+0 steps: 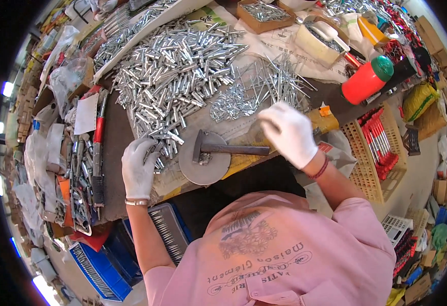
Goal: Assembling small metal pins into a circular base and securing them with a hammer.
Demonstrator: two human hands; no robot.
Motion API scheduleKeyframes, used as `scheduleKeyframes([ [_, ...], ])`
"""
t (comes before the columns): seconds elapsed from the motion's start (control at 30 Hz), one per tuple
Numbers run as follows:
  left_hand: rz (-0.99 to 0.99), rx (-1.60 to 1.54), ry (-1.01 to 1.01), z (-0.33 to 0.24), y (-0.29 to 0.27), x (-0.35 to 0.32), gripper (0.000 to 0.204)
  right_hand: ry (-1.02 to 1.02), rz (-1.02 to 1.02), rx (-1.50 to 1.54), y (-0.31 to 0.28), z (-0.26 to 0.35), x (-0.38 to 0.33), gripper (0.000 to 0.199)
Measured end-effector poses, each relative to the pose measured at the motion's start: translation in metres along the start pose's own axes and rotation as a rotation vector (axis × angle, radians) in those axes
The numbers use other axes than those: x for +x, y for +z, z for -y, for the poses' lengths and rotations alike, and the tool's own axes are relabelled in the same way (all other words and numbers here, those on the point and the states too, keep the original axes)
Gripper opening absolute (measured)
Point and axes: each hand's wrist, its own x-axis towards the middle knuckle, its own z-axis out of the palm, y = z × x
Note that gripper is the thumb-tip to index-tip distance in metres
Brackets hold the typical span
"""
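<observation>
My left hand [137, 168], in a white glove, rests at the near edge of a large pile of short silvery metal tubes [175, 76]. Its fingers curl in against a few of the tubes; what they grip is hidden. My right hand [288, 133], also gloved, hovers near the table's front edge, slightly blurred, with fingers bent together; anything in them is too small to make out. Between my hands lies a hammer [236, 149], its head on a round metal plate [210, 174]. Beyond my right hand are small metal pieces [231, 103] and long thin rods [282, 84].
A red bottle with a green cap [363, 84] and a tub with a scoop [319, 43] stand at the right. A cardboard box [265, 18] holds metal parts at the back. Tools [83, 168] crowd the left. Below are a cream crate [374, 176] and blue bins [93, 270].
</observation>
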Motion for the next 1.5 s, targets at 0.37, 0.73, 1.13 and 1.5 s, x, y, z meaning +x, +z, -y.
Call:
scheduleKeyframes([
  [0.37, -0.447, -0.143, -0.255, -0.005, 0.019, -0.073, 0.025, -0.362, 0.383, -0.435, 0.028, -0.057, 0.077, 0.009],
  [0.73, -0.292, -0.03, -0.187, -0.005, 0.023, -0.081, 0.026, 0.337, 0.338, 0.957, 0.023, 0.054, 0.021, 0.032],
  [1.13, -0.157, -0.166, 0.037, -0.044, 0.028, -0.065, 0.013, -0.225, 0.413, 0.073, 0.045, 0.067, -0.005, 0.007],
  [1.5, -0.183, -0.134, -0.304, -0.041, 0.038, -0.08, 0.027, -0.365, 0.406, -0.051, 0.054, 0.069, -0.008, 0.009],
])
